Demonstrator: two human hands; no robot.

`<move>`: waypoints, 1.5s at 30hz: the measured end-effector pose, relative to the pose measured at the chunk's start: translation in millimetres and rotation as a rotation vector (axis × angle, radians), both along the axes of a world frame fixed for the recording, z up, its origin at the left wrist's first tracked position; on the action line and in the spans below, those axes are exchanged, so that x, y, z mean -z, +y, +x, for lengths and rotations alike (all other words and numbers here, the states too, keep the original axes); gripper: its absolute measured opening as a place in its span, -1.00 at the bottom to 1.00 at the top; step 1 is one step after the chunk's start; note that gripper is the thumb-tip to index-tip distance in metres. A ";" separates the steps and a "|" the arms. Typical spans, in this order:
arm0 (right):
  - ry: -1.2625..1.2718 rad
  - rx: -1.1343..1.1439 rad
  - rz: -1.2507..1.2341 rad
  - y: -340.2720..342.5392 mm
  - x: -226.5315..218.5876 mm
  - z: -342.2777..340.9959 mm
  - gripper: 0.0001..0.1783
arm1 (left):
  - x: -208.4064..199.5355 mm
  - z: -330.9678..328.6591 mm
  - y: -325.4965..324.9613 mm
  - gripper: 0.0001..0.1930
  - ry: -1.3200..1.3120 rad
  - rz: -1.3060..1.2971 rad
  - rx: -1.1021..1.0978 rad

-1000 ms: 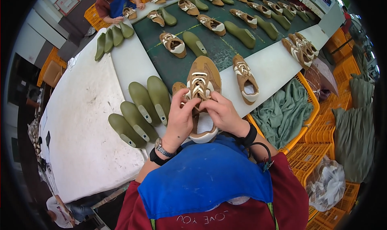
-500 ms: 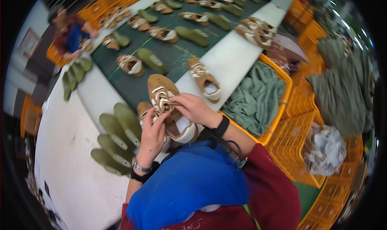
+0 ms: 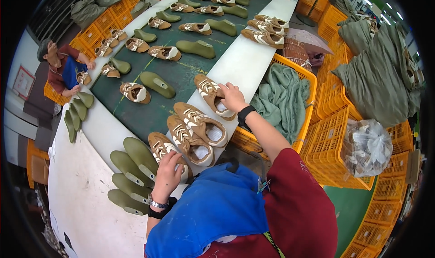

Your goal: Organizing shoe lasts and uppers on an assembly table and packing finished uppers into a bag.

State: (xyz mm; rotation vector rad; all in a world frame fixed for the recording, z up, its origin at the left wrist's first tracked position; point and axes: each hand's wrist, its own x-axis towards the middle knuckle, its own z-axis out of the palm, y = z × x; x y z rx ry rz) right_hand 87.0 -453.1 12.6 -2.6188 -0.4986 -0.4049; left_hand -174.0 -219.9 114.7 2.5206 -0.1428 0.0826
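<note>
Tan sneakers with white trim and laces stand in a row before me. My left hand (image 3: 166,180) rests with curled fingers at the collar of the leftmost sneaker (image 3: 159,145), gripping its edge. My right hand (image 3: 234,97) reaches to the rightmost sneaker (image 3: 206,87), its fingers at the opening and partly hiding it. Between my hands, two laced sneakers stand side by side, one sneaker (image 3: 185,138) nearer my left hand and another sneaker (image 3: 199,122) to its right. Several olive-green shoe lasts (image 3: 124,165) lie left of my left hand.
A green conveyor belt (image 3: 131,70) carries more sneakers and lasts. On its right white ledge sit three sneakers (image 3: 265,31). An orange crate (image 3: 312,99) holds green cloth (image 3: 283,99); more crates (image 3: 331,142) and a plastic bag (image 3: 368,147) stand right. A co-worker (image 3: 63,68) sits far left.
Both hands were at the laces of one sneaker; it now stands released in the row. My hands have parted, the left to the leftmost sneaker, the right to the rightmost. My view has shifted.
</note>
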 end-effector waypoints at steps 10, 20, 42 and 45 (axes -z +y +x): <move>0.041 0.005 -0.047 -8.3 -57.1 0.0 -0.80 | -33.4 45.1 -31.3 -0.68 -0.144 0.010 0.023; -0.163 -0.328 0.408 -35.4 -158.5 -133.1 -0.67 | -65.0 103.2 -102.1 -0.63 -0.569 -0.024 0.050; 0.008 -0.737 0.072 -40.4 -111.4 -7.0 -0.88 | 10.9 13.4 -64.0 -0.57 -0.226 -0.256 -0.365; 0.043 -0.748 -0.069 -32.4 -68.8 30.8 -0.83 | 33.0 -31.4 -55.1 -0.60 -0.025 -0.070 -0.539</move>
